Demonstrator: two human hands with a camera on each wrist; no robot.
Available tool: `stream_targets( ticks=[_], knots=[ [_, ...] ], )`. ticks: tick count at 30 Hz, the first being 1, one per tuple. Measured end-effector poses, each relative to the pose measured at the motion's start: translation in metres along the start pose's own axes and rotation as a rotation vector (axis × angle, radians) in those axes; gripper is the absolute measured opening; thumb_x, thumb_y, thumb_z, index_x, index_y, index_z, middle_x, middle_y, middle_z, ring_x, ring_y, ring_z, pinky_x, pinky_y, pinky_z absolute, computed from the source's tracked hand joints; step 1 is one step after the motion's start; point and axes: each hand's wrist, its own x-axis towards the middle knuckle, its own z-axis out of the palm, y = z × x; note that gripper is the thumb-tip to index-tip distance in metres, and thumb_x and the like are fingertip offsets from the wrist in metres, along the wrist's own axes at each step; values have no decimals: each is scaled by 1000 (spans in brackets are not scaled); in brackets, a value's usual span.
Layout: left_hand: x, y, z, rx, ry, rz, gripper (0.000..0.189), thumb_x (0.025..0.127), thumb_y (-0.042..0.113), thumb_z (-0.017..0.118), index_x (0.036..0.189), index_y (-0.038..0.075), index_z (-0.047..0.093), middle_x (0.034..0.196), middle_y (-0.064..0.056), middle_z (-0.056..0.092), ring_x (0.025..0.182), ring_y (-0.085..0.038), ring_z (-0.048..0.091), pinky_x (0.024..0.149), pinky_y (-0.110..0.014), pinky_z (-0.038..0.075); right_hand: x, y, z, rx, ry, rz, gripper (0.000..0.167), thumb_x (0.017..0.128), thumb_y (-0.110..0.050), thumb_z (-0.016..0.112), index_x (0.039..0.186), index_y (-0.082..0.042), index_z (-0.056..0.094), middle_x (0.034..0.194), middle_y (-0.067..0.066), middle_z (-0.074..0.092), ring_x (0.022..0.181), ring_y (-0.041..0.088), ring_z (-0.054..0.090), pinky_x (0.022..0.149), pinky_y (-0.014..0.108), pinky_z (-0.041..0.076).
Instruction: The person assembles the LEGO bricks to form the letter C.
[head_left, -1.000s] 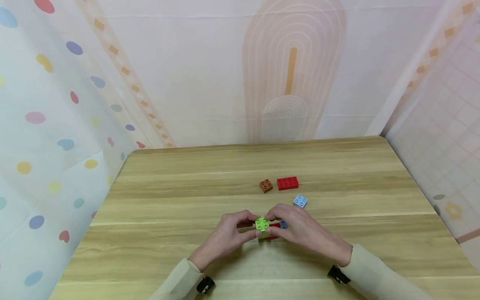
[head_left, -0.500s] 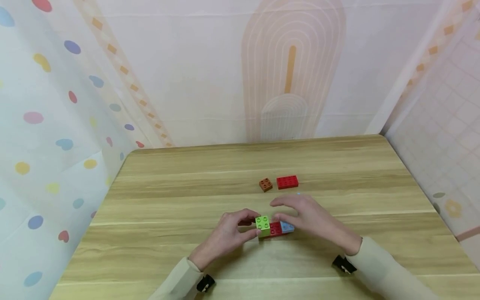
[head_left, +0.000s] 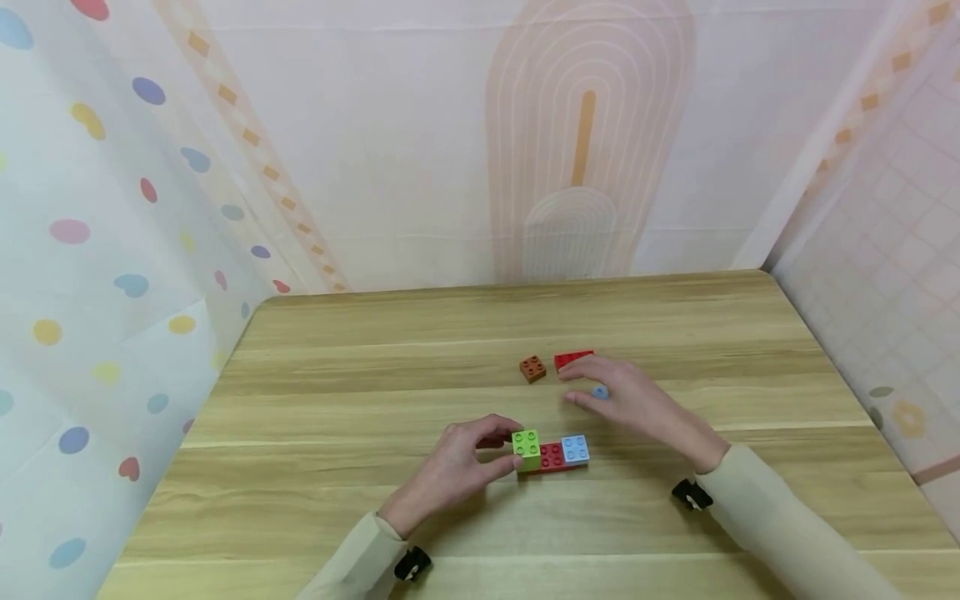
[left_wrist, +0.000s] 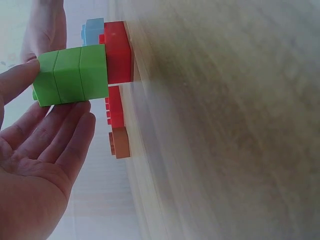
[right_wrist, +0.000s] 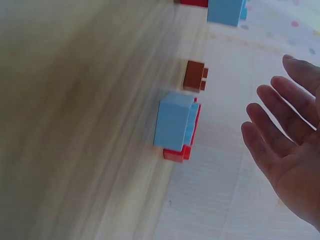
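My left hand [head_left: 457,467] pinches a stack of green toy building bricks [left_wrist: 72,75] between thumb and fingers. This stack stands on the left end of a red brick [head_left: 551,456], and a light blue brick [head_left: 575,448] sits on that red brick's right end. Bare red studs show between them. My right hand [head_left: 648,408] hovers with fingers spread and holds nothing. Below it lies a loose light blue brick [right_wrist: 172,122], partly hidden by the hand in the head view.
Farther back on the wooden table [head_left: 360,375] lie a brown brick [head_left: 532,369] and a flat red brick [head_left: 573,359], the latter partly covered by my right fingertips in the head view. A patterned cloth [head_left: 390,167] hangs behind the table.
My right hand has left the joined bricks and moved back and right over the loose light blue brick, uncovering the mounted light blue one. My left hand has stayed at the green stack.
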Motion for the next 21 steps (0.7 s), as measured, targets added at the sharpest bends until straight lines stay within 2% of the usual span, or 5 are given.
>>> stream_targets(
  ticks=[7, 21],
  knots=[
    [-1, 1, 0, 9, 3, -2, 35, 91, 24, 74, 123, 14, 65, 118, 2, 68, 107, -19, 65, 93, -30, 52, 14, 7, -4, -1, -58, 17, 31, 96, -25, 69, 124, -13, 68, 129, 4, 64, 120, 23, 59, 101, 44, 48],
    [-3, 2, 2, 14, -7, 3, 37, 91, 23, 73, 125, 12, 64, 120, 0, 68, 108, -22, 65, 94, -31, 52, 39, 11, -3, -3, -160, 9, 39, 95, -24, 70, 129, -6, 64, 131, 7, 63, 123, 26, 57, 103, 47, 46]
  ],
)
